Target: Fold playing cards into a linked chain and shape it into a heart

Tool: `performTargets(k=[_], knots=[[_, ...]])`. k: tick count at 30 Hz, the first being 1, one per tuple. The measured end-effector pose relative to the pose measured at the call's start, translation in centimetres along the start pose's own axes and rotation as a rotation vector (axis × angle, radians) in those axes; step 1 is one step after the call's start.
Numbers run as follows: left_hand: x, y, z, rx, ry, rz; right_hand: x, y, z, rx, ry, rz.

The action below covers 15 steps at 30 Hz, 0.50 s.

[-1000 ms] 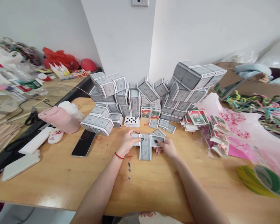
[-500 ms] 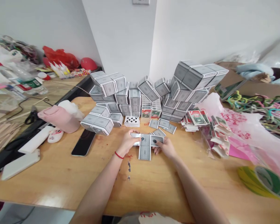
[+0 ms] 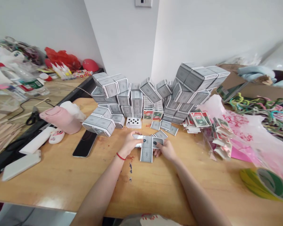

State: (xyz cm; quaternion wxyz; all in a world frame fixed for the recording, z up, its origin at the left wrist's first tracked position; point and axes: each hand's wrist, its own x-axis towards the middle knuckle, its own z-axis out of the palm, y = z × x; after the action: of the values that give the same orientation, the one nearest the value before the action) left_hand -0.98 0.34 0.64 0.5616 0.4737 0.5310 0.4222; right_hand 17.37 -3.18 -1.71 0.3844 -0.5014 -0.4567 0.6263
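Grey-backed playing cards point(image 3: 146, 152) are held low over the front middle of the table, one upright and others crossing behind it. My left hand point(image 3: 128, 143) pinches their left side, thumb on the front. At the right side, my right hand point(image 3: 166, 149) grips a crosswise card, thumb on its face and fingers underneath. Just behind lie several loose folded cards point(image 3: 165, 125) and a stack of cards point(image 3: 133, 122) with a spade card face up. Beyond them stand block shapes built of folded cards point(image 3: 136, 102), tallest at the right point(image 3: 191, 75).
Card boxes point(image 3: 199, 120) and opened boxes point(image 3: 221, 138) lie to the right, beside a pinkish plastic bag point(image 3: 238, 122). A roll of yellow-green tape point(image 3: 265, 183) is at front right. A phone point(image 3: 85, 144), a pink pouch point(image 3: 61, 118) and a white case point(image 3: 21, 165) lie left.
The view has shifted very slightly. My right hand and its card have edged a little left, closer to the upright card; the left hand keeps its pinch.
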Motion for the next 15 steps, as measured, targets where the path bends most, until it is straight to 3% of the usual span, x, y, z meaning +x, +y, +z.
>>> performTargets(k=[10,15], knots=[[-0.06,-0.03,-0.07,-0.030,-0.025,-0.008,0.17,0.17,0.53,0.014,-0.028,0.001],[0.05,-0.25,-0.21,-0.065,-0.051,-0.006,0.06,-0.21,1.10,0.006,0.022,0.011]])
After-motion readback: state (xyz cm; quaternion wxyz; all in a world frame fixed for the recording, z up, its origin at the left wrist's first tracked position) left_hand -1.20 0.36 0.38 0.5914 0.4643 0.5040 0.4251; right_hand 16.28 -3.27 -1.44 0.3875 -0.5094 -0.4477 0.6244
